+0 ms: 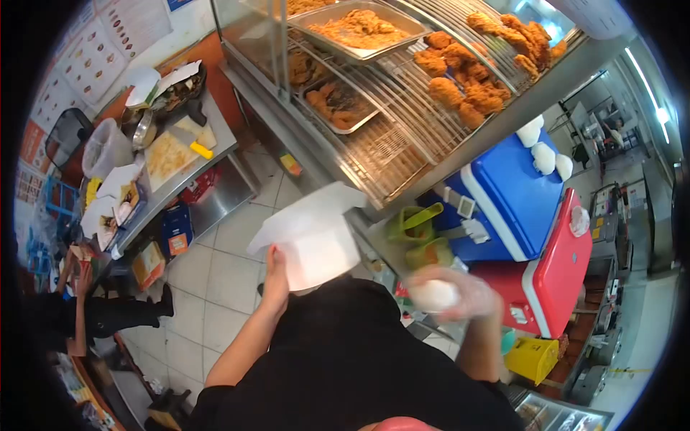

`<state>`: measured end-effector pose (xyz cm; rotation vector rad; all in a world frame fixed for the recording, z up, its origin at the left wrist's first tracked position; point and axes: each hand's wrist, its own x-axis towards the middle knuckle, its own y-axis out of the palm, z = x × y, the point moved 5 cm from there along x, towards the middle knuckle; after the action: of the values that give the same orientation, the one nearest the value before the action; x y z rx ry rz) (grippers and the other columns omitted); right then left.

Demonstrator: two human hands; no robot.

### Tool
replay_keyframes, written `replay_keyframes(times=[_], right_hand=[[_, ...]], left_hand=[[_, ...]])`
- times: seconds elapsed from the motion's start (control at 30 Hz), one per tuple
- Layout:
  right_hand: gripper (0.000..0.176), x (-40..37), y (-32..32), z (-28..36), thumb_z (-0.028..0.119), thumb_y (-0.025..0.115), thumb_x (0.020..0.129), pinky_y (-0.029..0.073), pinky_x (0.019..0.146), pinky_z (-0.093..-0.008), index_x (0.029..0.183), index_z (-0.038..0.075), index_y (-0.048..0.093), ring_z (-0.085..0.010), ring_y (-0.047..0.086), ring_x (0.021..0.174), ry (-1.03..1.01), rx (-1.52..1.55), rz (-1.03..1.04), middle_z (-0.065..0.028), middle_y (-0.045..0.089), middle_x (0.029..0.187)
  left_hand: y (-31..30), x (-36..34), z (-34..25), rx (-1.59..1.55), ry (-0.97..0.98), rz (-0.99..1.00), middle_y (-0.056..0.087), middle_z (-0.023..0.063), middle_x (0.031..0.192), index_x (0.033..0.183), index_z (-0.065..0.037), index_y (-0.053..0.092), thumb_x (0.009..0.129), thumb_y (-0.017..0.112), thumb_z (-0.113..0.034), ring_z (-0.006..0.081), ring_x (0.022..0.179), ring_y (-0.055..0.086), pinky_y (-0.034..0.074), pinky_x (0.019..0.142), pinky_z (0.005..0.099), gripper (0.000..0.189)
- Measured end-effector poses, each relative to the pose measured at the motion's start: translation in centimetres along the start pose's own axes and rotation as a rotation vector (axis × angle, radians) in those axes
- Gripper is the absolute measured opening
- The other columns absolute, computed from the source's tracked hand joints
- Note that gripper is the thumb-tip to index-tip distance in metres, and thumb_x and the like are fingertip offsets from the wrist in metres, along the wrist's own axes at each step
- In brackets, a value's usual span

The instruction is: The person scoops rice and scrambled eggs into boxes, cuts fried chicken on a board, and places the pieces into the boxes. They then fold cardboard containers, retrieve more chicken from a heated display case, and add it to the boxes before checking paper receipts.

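My left hand (pixel 275 280) grips the near left edge of a white paper takeaway box (pixel 320 248), its flaps standing open. The inside that shows is white and bare. My right hand (pixel 471 294), in a clear plastic glove and blurred by motion, is closed around a white rounded bundle (pixel 435 295). What is in the bundle I cannot make out. Similar white bundles (pixel 543 158) lie on the blue cooler. Ahead of my hands, fried chicken pieces (pixel 467 79) rest on the wire racks of a display warmer (pixel 388 144).
A blue cooler (pixel 503 194) and a red cooler (pixel 564 266) stand to the right, with green containers (pixel 417 226) beside them. On the left is a metal worktable (pixel 223 118) with a yellow-handled knife (pixel 201 150). Another person (pixel 79 316) stands at the far left.
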<state>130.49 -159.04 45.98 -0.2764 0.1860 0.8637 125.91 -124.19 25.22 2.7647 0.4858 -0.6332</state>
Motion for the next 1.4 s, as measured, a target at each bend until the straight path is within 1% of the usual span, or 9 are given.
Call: replay_keyframes(times=[0.3,0.43,0.5,0.6,0.67,0.8,0.87,1.1,1.4], right_hand=[[0.063,27.9,19.2,4.4,0.032,0.072,0.082,0.034,0.113,-0.0471,0.135,0.004,0.052,-0.0417,0.041,0.135,0.008,-0.887,-0.254,-0.0255,0.046,0.142],[0.064,34.8,26.5,5.9,0.032,0.066,0.087,0.038,0.110,-0.0480,0.142,0.004,0.047,-0.0425,0.041,0.137,-0.076,-0.936,-0.125,-0.0275,0.039,0.150],[0.061,33.3,26.2,12.3,0.031,0.066,0.091,0.041,0.107,-0.0471,0.143,0.004,0.047,-0.0405,0.049,0.130,-0.205,-0.797,0.267,-0.0268,0.045,0.145],[0.045,32.6,17.3,17.5,0.031,0.064,0.096,0.051,0.096,-0.0397,0.128,0.000,0.058,-0.0299,0.064,0.112,-0.472,-0.375,0.486,-0.0202,0.066,0.117],[0.030,32.7,8.3,18.5,0.026,0.067,0.094,0.060,0.076,-0.0336,0.113,0.003,0.065,-0.0186,0.070,0.086,-0.044,0.106,0.233,-0.0090,0.070,0.102],[0.026,38.8,-10.9,20.5,0.029,0.062,0.093,0.055,0.075,-0.0352,0.103,0.007,0.071,-0.0205,0.069,0.084,0.046,-1.017,-0.840,-0.0108,0.073,0.098],[0.029,42.8,-16.5,22.5,0.032,0.062,0.090,0.053,0.083,-0.0373,0.102,0.008,0.072,-0.0267,0.069,0.091,0.220,-0.983,-0.974,-0.0133,0.073,0.098],[0.028,64.8,-32.3,25.9,0.026,0.063,0.092,0.053,0.083,-0.0347,0.106,0.004,0.070,-0.0251,0.066,0.099,-0.016,-1.336,-0.820,-0.0118,0.070,0.105],[0.024,86.6,-37.6,27.3,0.023,0.060,0.094,0.052,0.082,-0.0328,0.107,0.004,0.068,-0.0223,0.064,0.097,-0.158,-1.436,-0.570,-0.0086,0.067,0.103]], left_hand=[[-10.7,4.6,-4.7,-0.141,0.084,0.125,0.033,0.0163,0.156,0.152,-0.001,0.029,0.108,0.034,-0.044,0.0265,0.143,0.034,0.028,0.117,0.0380,0.062],[-18.2,7.7,-5.5,-0.408,0.016,0.119,0.037,0.0158,0.154,0.150,0.000,0.033,0.108,0.030,-0.046,0.0278,0.141,0.038,0.032,0.116,0.0390,0.063],[-21.8,8.6,-6.1,-0.442,0.007,0.104,0.039,0.0155,0.153,0.149,0.001,0.035,0.108,0.029,-0.047,0.0285,0.140,0.040,0.033,0.115,0.0395,0.063],[-26.1,8.8,-7.9,-0.381,0.075,-0.022,0.048,0.0140,0.147,0.148,-0.003,0.036,0.106,0.031,-0.052,0.0280,0.134,0.049,0.038,0.112,0.0450,0.064],[-29.0,9.3,-8.5,-0.414,0.012,-0.064,0.048,0.0135,0.147,0.148,-0.004,0.036,0.106,0.031,-0.053,0.0281,0.133,0.049,0.040,0.111,0.0460,0.065],[-28.9,10.5,-14.3,-0.592,0.034,0.007,0.049,0.0130,0.145,0.149,-0.007,0.036,0.105,0.036,-0.050,0.0312,0.132,0.051,0.042,0.109,0.0495,0.062],[-29.5,12.5,-15.8,-0.680,0.124,-0.011,0.054,0.0145,0.141,0.147,-0.006,0.039,0.102,0.047,-0.043,0.0339,0.128,0.054,0.043,0.108,0.0517,0.059],[-29.8,18.6,-19.3,-0.636,-0.008,-0.384,0.057,0.0152,0.136,0.144,-0.004,0.044,0.094,0.059,-0.035,0.0339,0.124,0.057,0.046,0.104,0.0517,0.060],[-29.2,23.2,-19.7,-0.698,0.072,-0.509,0.060,0.0151,0.131,0.140,0.000,0.043,0.096,0.058,-0.030,0.0324,0.119,0.060,0.050,0.101,0.0472,0.056]])
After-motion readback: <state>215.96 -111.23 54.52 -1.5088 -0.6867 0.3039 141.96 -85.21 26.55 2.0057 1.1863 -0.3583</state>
